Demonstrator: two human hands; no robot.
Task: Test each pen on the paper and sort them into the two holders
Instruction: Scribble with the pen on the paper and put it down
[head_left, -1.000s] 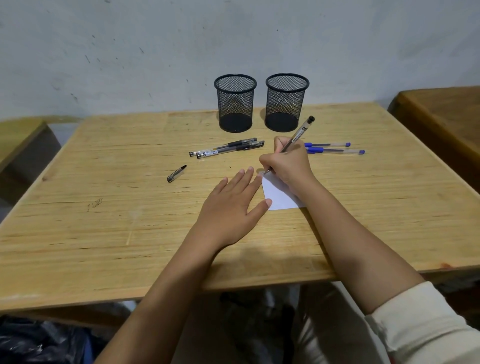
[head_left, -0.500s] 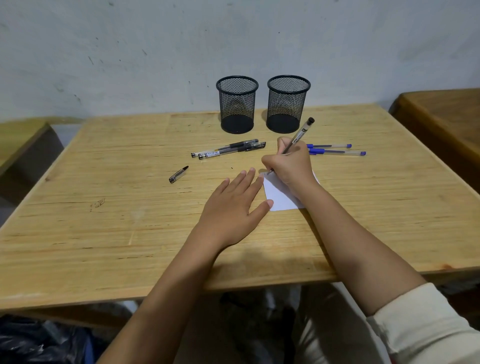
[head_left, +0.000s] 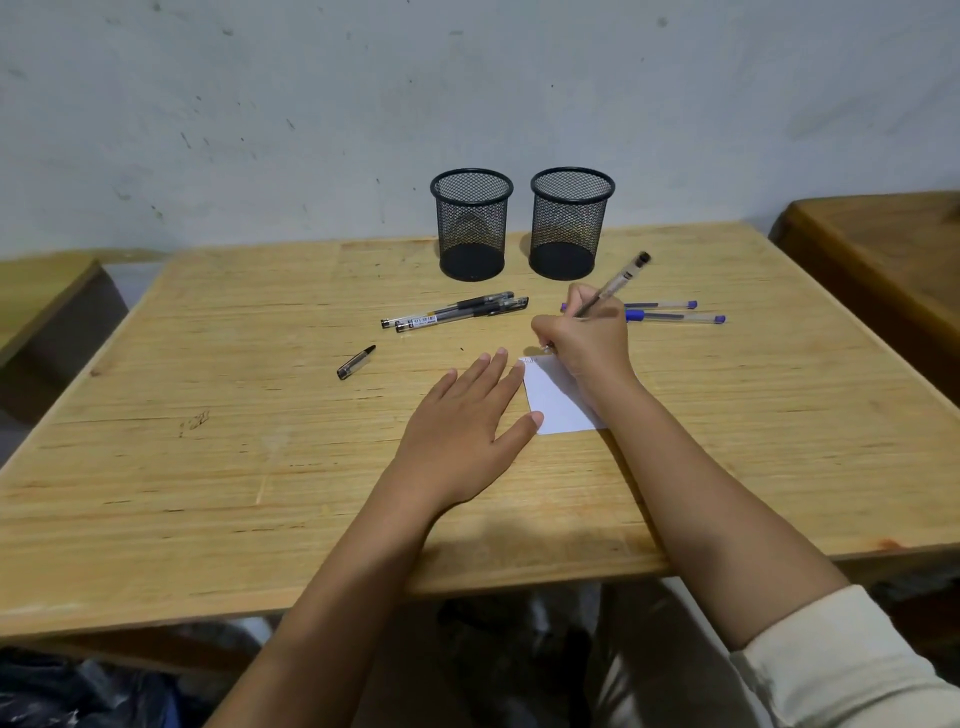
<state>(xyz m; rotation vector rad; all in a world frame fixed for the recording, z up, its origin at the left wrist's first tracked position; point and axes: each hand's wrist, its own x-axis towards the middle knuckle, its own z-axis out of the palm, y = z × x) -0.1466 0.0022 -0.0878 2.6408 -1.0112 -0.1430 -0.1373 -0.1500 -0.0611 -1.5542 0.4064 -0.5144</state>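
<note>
- A clear pen (head_left: 615, 283) is pinched in the curled fingers of the right hand (head_left: 587, 340), with its tip at the far left corner of a small white paper (head_left: 556, 400).
- The pen slants, its back end pointing up, away and to the right.
- The left hand (head_left: 460, 415) lies flat with fingers spread, and its thumb tip touches the paper's left edge.
- Two black pens (head_left: 454, 312) lie to the left and two blue pens (head_left: 670, 312) to the right.
- Two mesh holders (head_left: 471, 223) stand upright behind them.

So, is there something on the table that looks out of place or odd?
Only small things. A loose pen cap lies alone on the table, left of the paper, apart from the black pens. A dark scribble mark stains the wood further left. The left holder and right holder stand upright.
</note>
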